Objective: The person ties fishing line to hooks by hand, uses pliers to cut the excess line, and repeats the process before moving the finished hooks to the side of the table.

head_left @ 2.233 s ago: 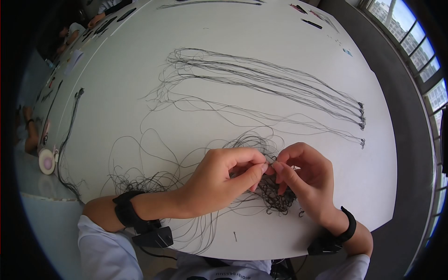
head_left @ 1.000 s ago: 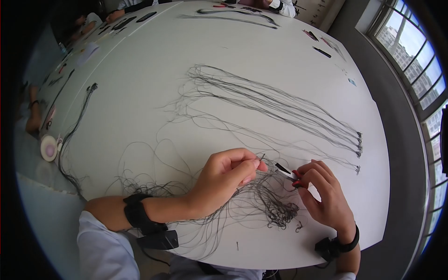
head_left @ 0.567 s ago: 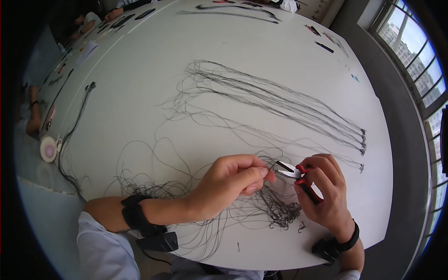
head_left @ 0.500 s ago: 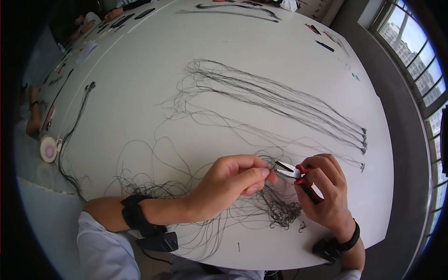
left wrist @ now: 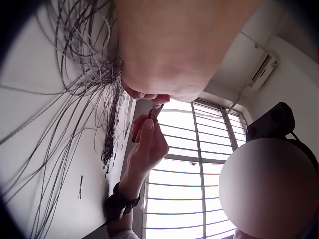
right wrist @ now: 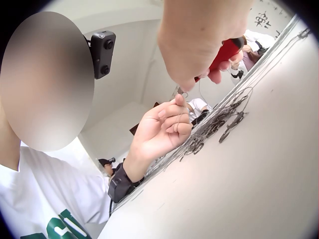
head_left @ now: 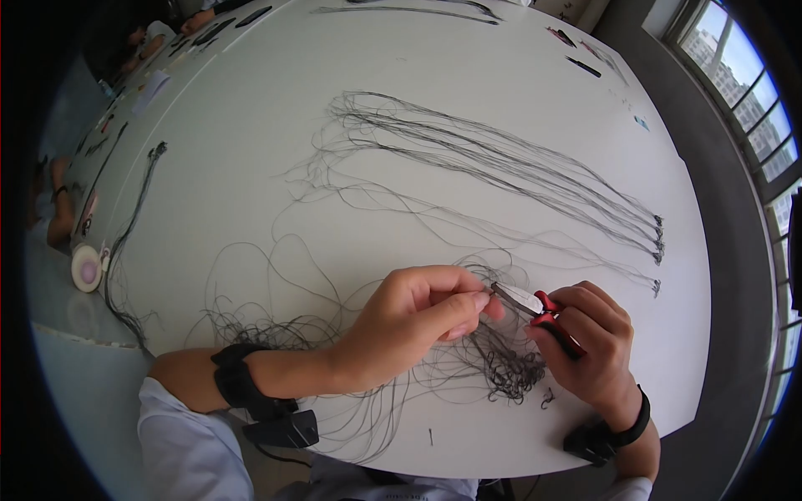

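In the head view my left hand (head_left: 405, 321) pinches the end of a thin dark cord between thumb and forefinger. My right hand (head_left: 589, 334) grips pliers with red and black handles (head_left: 560, 330), their silver nose right at the left fingertips. A tiny loop (right wrist: 185, 94) shows at those fingertips in the right wrist view. Below the hands lies a tangled bundle of dark cords with curled ends (head_left: 514, 380). My right hand (left wrist: 147, 149) and the left fingers (left wrist: 157, 99) meet near the middle of the left wrist view.
Several long bunches of dark cord (head_left: 468, 154) stretch across the white table (head_left: 418, 50). A small loose piece (head_left: 431, 437) lies near its front edge. At left are another bunch (head_left: 138, 200) and a round white object (head_left: 86, 267). Tools (head_left: 583, 67) lie at far right.
My right hand has brought the pliers into view and up to the left fingertips, and their jaws have closed further. The left hand keeps its pinch close to the same place.
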Demonstrator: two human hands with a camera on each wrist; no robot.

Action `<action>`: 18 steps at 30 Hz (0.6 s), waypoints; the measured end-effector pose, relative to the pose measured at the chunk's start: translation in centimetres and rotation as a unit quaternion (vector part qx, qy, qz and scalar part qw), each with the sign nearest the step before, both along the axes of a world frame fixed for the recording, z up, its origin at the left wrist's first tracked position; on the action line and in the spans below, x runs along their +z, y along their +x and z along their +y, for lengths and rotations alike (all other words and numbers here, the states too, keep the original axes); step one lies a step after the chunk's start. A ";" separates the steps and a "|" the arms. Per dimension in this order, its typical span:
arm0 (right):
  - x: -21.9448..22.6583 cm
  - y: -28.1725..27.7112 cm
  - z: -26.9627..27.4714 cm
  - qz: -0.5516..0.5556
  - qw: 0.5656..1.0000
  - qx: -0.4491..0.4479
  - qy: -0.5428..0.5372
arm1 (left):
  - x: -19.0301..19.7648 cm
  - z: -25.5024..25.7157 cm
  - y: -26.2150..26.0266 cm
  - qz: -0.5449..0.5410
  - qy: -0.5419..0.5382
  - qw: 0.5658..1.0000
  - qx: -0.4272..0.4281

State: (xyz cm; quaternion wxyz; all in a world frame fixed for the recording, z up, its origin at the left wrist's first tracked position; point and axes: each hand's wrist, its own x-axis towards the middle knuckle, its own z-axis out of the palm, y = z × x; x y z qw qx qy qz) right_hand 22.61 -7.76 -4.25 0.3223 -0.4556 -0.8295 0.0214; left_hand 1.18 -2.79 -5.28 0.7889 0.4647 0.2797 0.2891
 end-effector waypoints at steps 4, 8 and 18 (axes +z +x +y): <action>0.0 -0.1 -0.1 0.009 1.000 -0.010 -0.006 | 0.0 -0.1 0.3 0.012 0.027 1.000 0.005; -0.1 -0.2 -0.1 0.013 1.000 -0.017 -0.003 | -0.1 -0.1 0.3 0.040 0.064 0.997 0.007; -0.2 -0.4 -0.2 0.015 0.999 -0.037 -0.010 | 0.3 -0.1 0.1 0.084 0.063 0.994 0.011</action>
